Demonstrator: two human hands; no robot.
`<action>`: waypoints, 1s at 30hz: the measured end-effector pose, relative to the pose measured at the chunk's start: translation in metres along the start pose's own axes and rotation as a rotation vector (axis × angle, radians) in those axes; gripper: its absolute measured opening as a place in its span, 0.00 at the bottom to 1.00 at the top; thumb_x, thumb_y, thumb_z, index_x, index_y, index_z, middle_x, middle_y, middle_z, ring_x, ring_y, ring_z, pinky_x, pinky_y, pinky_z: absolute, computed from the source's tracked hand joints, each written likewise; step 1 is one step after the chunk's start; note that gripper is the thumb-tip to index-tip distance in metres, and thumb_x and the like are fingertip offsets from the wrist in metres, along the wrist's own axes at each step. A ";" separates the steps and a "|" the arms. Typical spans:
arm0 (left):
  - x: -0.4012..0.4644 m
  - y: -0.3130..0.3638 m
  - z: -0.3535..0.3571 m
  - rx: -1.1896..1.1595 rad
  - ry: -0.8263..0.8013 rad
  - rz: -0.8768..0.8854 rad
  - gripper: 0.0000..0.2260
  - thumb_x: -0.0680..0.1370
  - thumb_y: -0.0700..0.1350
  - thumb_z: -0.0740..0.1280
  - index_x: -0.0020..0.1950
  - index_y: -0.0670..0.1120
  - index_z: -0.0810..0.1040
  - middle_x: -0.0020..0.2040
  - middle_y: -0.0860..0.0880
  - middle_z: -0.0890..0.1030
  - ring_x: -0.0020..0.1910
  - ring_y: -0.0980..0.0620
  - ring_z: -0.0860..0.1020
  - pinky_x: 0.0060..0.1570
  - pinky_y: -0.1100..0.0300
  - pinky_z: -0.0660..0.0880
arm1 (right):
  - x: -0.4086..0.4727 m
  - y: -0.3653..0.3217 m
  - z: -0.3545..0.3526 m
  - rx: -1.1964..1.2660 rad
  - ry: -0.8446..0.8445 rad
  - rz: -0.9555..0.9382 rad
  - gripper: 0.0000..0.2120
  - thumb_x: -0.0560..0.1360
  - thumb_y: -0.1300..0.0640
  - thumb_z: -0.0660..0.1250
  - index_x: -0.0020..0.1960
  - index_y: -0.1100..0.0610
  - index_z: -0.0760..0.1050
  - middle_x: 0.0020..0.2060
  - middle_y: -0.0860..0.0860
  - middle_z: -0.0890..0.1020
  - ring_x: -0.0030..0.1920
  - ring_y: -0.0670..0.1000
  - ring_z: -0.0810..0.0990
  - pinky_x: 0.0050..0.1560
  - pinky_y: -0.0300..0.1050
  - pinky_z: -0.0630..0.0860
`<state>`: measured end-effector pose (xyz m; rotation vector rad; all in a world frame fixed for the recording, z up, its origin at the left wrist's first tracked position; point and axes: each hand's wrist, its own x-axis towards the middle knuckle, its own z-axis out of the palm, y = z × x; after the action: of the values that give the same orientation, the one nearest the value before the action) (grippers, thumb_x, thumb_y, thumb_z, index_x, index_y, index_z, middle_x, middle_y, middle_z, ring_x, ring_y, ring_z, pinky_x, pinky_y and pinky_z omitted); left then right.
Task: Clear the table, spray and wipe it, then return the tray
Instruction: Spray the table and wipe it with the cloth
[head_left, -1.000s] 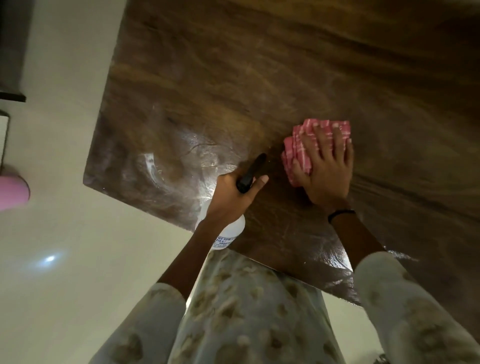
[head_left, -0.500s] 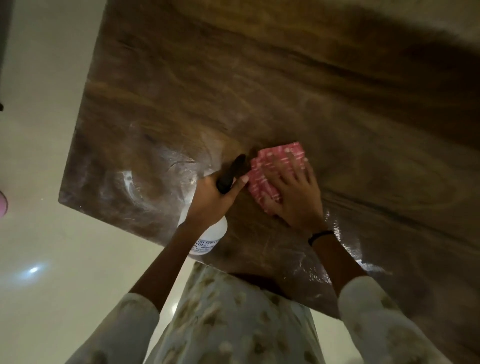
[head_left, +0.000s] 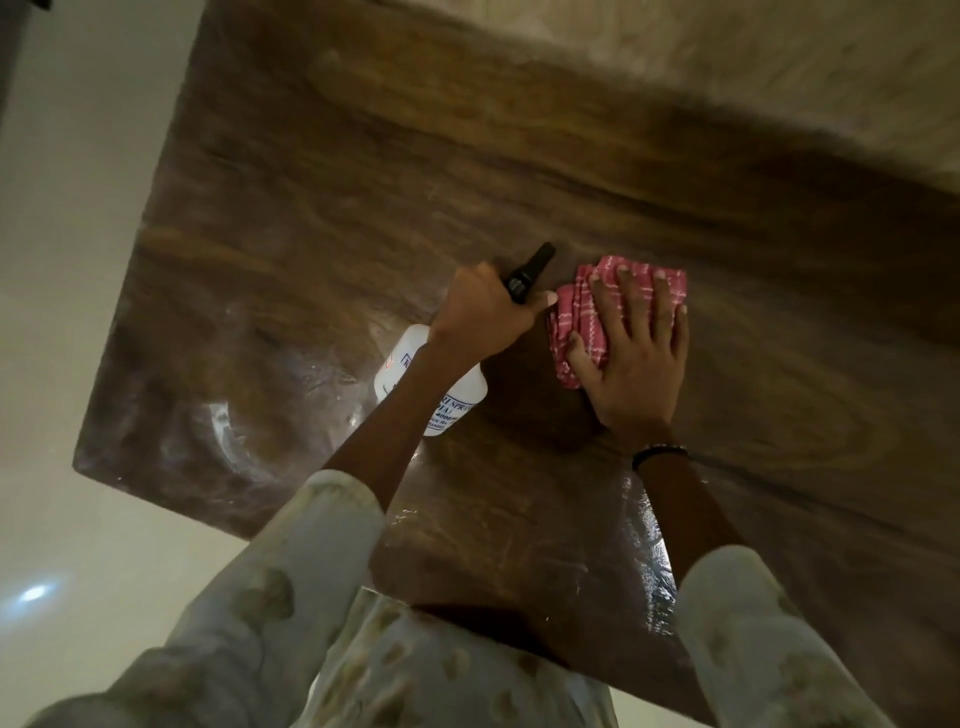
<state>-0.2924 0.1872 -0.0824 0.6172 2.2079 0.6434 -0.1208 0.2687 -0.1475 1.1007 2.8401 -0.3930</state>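
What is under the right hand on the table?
A folded red checked cloth, pressed flat by the right hand on the wooden table. The cloth's part beneath the palm and the tabletop under it are covered.

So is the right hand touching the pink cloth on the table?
Touching. The head view shows the right hand lying flat on the pink cloth, fingers spread straight across it, pressing it onto the table.

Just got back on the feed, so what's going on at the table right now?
A person is wiping the wooden table. The right hand presses flat on a folded red checked cloth, while the left hand grips a white spray bottle by its black trigger head, just left of the cloth. The near part of the table looks wet and streaky. No tray is in view.
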 end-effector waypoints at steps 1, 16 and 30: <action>0.003 0.001 -0.002 -0.001 -0.003 -0.023 0.22 0.71 0.56 0.71 0.54 0.40 0.76 0.42 0.49 0.76 0.42 0.51 0.79 0.34 0.66 0.70 | 0.002 0.001 0.000 -0.002 0.005 -0.002 0.33 0.75 0.33 0.49 0.76 0.46 0.56 0.76 0.51 0.59 0.77 0.58 0.52 0.74 0.62 0.52; 0.020 -0.001 -0.043 -0.122 0.046 0.014 0.12 0.73 0.47 0.71 0.51 0.40 0.78 0.41 0.46 0.80 0.42 0.47 0.81 0.42 0.57 0.77 | 0.102 -0.070 -0.002 -0.015 -0.033 -0.147 0.32 0.74 0.36 0.48 0.74 0.50 0.62 0.75 0.53 0.62 0.76 0.61 0.55 0.73 0.65 0.51; 0.026 -0.014 -0.060 -0.228 0.044 0.016 0.12 0.72 0.53 0.71 0.37 0.47 0.75 0.30 0.51 0.75 0.29 0.60 0.76 0.27 0.75 0.69 | 0.177 -0.010 -0.023 -0.028 0.047 0.044 0.33 0.74 0.35 0.49 0.76 0.46 0.55 0.77 0.52 0.58 0.76 0.62 0.53 0.73 0.64 0.52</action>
<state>-0.3566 0.1772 -0.0681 0.5076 2.1315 0.9101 -0.2586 0.3830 -0.1514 1.1803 2.8465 -0.3283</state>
